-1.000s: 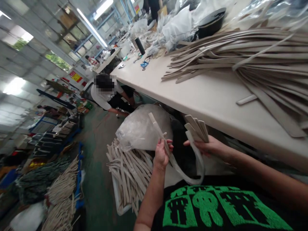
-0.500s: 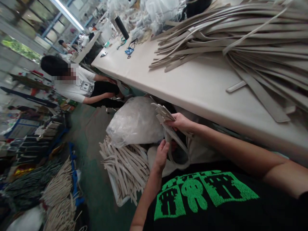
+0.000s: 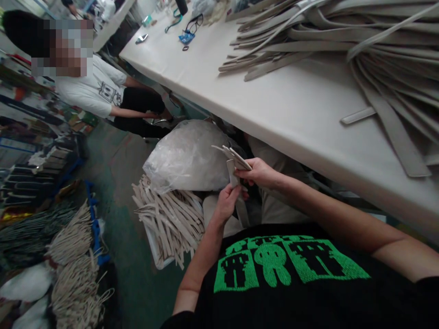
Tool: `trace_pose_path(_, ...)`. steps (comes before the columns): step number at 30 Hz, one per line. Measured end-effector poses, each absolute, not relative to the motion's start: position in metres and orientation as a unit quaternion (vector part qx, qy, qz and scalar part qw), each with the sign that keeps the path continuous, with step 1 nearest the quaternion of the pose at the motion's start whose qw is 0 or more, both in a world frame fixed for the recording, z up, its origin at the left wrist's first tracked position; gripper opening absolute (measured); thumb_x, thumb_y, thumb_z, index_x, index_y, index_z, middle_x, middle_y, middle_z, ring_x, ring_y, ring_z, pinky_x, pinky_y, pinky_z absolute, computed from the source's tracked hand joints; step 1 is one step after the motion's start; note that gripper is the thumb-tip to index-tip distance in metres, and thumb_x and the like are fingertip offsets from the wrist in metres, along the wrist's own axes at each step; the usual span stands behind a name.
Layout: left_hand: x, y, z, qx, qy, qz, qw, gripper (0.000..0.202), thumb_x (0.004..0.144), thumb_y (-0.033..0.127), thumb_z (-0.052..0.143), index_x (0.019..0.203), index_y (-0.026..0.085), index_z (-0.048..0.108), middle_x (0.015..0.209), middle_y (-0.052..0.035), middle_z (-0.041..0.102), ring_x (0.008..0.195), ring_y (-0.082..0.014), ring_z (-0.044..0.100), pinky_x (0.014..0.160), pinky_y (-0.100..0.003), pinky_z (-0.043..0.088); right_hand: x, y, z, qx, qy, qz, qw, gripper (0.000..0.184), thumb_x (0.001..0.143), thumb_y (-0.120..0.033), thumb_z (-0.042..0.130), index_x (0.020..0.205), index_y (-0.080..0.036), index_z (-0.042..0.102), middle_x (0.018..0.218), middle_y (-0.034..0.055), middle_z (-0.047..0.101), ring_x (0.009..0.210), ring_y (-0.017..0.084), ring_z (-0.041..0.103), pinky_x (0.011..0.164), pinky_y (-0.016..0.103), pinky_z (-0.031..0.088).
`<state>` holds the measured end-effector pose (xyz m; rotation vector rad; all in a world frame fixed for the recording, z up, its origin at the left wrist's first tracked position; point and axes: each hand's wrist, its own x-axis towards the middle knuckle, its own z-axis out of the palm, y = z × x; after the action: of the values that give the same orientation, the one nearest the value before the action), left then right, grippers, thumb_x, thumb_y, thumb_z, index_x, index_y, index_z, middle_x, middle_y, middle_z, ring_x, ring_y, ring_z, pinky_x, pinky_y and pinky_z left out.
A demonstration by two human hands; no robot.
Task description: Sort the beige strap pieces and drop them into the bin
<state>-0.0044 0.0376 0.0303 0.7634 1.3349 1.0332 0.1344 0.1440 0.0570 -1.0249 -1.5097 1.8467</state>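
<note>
My right hand (image 3: 259, 173) is closed round the ends of a small bundle of beige straps (image 3: 232, 156), held below the table's edge in front of my chest. My left hand (image 3: 225, 201) sits just under it, fingers pinched on one of those straps, which hangs down between the two hands. Below and to the left, a white crate of beige straps (image 3: 171, 219) stands on the floor, with a clear plastic bag (image 3: 187, 157) lying partly on top of it.
A long white table (image 3: 291, 114) runs along my right, with a big heap of long beige straps (image 3: 360, 50) on it and glasses and a lanyard at its far end. Another person (image 3: 103, 91) crouches beside the table ahead. Bundled cords (image 3: 72, 256) lie on the green floor at left.
My hands have drawn together: the left hand rose to just under the right, and the loop of strap that hung between them is now pulled up. The view tilted down.
</note>
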Motion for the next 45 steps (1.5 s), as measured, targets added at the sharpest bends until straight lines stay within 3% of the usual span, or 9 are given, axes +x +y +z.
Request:
trace_pose_path(7,-0.017,0.02,0.02,0.386,0.578,0.399,0.598,0.028,0.085,0.045,0.062,0.078,0.02,0.069,0.074,-0.0035,0.071,0.072,-0.0169,0.063,0.072,-0.028,0.048,0.135,0.14,0.042,-0.403,-0.519,0.694,0.295,0.042,0.06,-0.052,0.081,0.07,-0.017,0.061,0.052,-0.0037,0.053,0.039,0.009,0.044,0.041,0.024,0.037)
trace_pose_path(12,-0.024,0.009,0.007,0.361,0.607,0.342,0.62,0.022,0.084,0.038,0.061,0.074,0.019,0.065,0.062,-0.0011,0.066,0.056,-0.0136,0.058,0.056,-0.024,0.042,0.132,0.134,0.035,-0.397,-0.512,0.725,0.234,0.044,0.06,-0.052,0.082,0.078,-0.016,0.065,0.068,0.0008,0.065,0.039,0.007,0.041,0.048,0.029,0.045)
trace_pose_path(18,-0.011,0.001,0.015,0.379,0.593,0.366,0.608,0.022,0.088,0.023,0.053,0.072,0.016,0.066,0.062,-0.0026,0.066,0.058,-0.0143,0.06,0.06,-0.025,0.046,0.144,0.138,0.044,-0.451,-0.538,0.671,0.238,0.042,0.067,-0.054,0.074,0.078,-0.014,0.07,0.066,0.006,0.066,0.048,0.011,0.043,0.049,0.029,0.039)
trace_pose_path(23,-0.023,-0.002,0.009,0.427,0.628,0.375,0.531,0.022,0.084,0.02,0.058,0.064,0.021,0.067,0.06,-0.0013,0.065,0.058,-0.0174,0.059,0.057,-0.029,0.046,0.151,0.155,0.044,-0.495,-0.524,0.636,0.275,0.039,0.063,-0.052,0.081,0.075,-0.016,0.071,0.088,0.0141,0.071,0.055,0.013,0.043,0.049,0.032,0.034)
trace_pose_path(28,-0.045,-0.031,0.002,0.273,0.627,0.363,0.633,0.019,0.079,0.022,0.068,0.061,0.019,0.063,0.055,0.0004,0.059,0.049,-0.0129,0.053,0.059,-0.031,0.046,0.152,0.16,0.041,-0.532,-0.495,0.634,0.262,0.046,0.052,-0.058,0.086,0.073,-0.019,0.072,0.068,0.0074,0.062,0.055,0.015,0.042,0.05,0.034,0.037)
trace_pose_path(32,-0.069,-0.064,0.007,0.136,0.488,0.512,0.694,0.026,0.09,0.016,0.044,0.073,0.013,0.063,0.055,0.0038,0.053,0.052,-0.0066,0.052,0.074,-0.039,0.05,0.151,0.154,0.026,-0.552,-0.486,0.642,0.218,0.047,0.048,-0.059,0.086,0.055,-0.022,0.058,0.052,0.0017,0.049,0.053,0.017,0.047,0.057,0.037,0.045)
trace_pose_path(35,-0.095,-0.091,0.021,0.1,0.431,0.64,0.628,0.043,0.097,0.025,0.026,0.073,0.012,0.059,0.056,0.0061,0.044,0.054,-0.0019,0.049,0.077,-0.036,0.049,0.155,0.146,0.015,-0.583,-0.496,0.615,0.187,0.041,0.055,-0.055,0.08,0.06,-0.022,0.056,0.051,0.001,0.05,0.053,0.018,0.052,0.057,0.036,0.047)
trace_pose_path(40,-0.17,-0.132,0.077,0.118,0.466,0.757,0.442,0.038,0.065,0.041,0.086,0.085,0.02,0.062,0.066,0.0078,0.053,0.046,-0.002,0.042,0.05,-0.018,0.048,0.183,0.141,0.008,-0.632,-0.582,0.481,0.176,0.039,0.068,-0.055,0.064,0.084,-0.02,0.072,0.048,-0.0008,0.05,0.054,0.022,0.055,0.051,0.032,0.041)
trace_pose_path(45,-0.261,-0.158,0.15,0.134,0.495,0.796,0.321,0.018,0.09,0.035,0.065,0.106,0.028,0.061,0.073,0.0059,0.062,0.038,-0.0028,0.034,0.035,-0.015,0.029,0.222,0.145,0.0,-0.706,-0.595,0.368,0.11,0.031,0.069,-0.052,0.063,0.076,-0.023,0.071,0.048,0.0022,0.055,0.058,0.028,0.061,0.057,0.039,0.044)
